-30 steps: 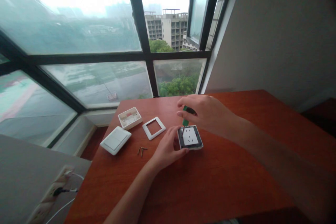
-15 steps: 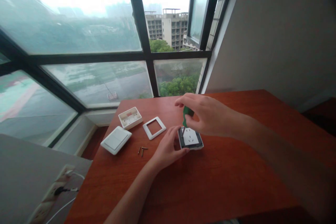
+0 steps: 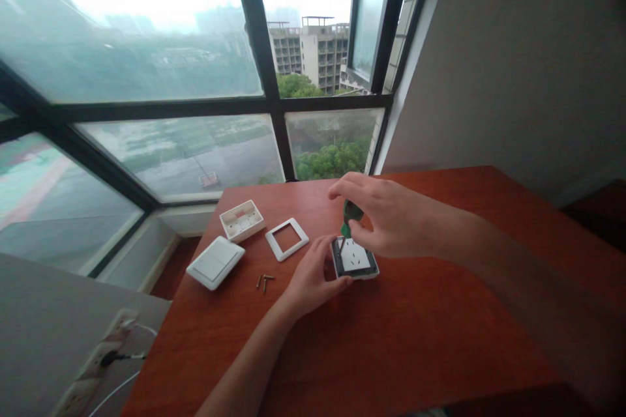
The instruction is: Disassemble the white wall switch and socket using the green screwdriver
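My right hand (image 3: 376, 215) is closed round the green handle of a screwdriver (image 3: 347, 229). The screwdriver's shaft points down, slightly tilted, at the left side of a wall socket (image 3: 355, 255). This socket has a white face with several slots, a dark frame round it and a white base, and it lies flat on the table. My left hand (image 3: 315, 277) grips the socket's left edge, thumb at the near side and fingers at the far side. Just left of that hand are several loose screws (image 3: 265, 281). The screwdriver's tip is too small to make out clearly.
A white cover frame (image 3: 287, 239), an open white mounting box (image 3: 242, 220) and a white wall switch (image 3: 216, 263) lie on the left of the reddish-brown table (image 3: 391, 339). Windows rise behind the table. A power strip (image 3: 100, 358) with cables is at lower left.
My right hand has turned slightly on the screwdriver, and its handle shows a different side. My left hand and the socket stay in place.
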Available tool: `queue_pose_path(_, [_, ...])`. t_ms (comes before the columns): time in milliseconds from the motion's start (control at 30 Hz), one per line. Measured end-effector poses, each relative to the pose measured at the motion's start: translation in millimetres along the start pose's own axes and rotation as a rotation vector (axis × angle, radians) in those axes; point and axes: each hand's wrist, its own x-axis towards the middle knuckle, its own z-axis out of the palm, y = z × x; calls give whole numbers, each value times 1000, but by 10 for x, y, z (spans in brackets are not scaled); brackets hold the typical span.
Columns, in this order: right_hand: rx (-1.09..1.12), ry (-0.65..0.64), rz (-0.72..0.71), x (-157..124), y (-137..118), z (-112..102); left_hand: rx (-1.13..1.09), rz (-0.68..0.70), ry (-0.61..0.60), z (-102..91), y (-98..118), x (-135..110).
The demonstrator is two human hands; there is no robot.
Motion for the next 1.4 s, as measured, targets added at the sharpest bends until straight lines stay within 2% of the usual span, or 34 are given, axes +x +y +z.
queue_pose_path(133, [-60,24,73,29,24,38,-15,-2,14,13,-15,-6])
queue_pose_path(300, [134,27,-58,26,38,40,-25,-11,6,15,-3,-11])
queue_pose_path(367, [178,21,-66,24,35,35,-26,-11,5,11,10,-10])
queue_pose_path(533, [77,52,74,57,74,84,-50,-19,12,11,24,-13])
queue_pose_path(733, [83,24,27,6,27,30,-26,-23,-5,1,20,-8])
queue_pose_path(967, [39,52,100,37,17,52,-37,-16,-3,0,10,-8])
queue_pose_path(1167, [63,24,37,6,10,32,-10,-32,-4,-10,26,-6])
queue_pose_path(1333, [-34,63,148,32,20,77,-39,-20,10,13,1,-14])
queue_pose_path(1400, [-14,83,144,47,36,106,-37,-24,16,17,-9,-16])
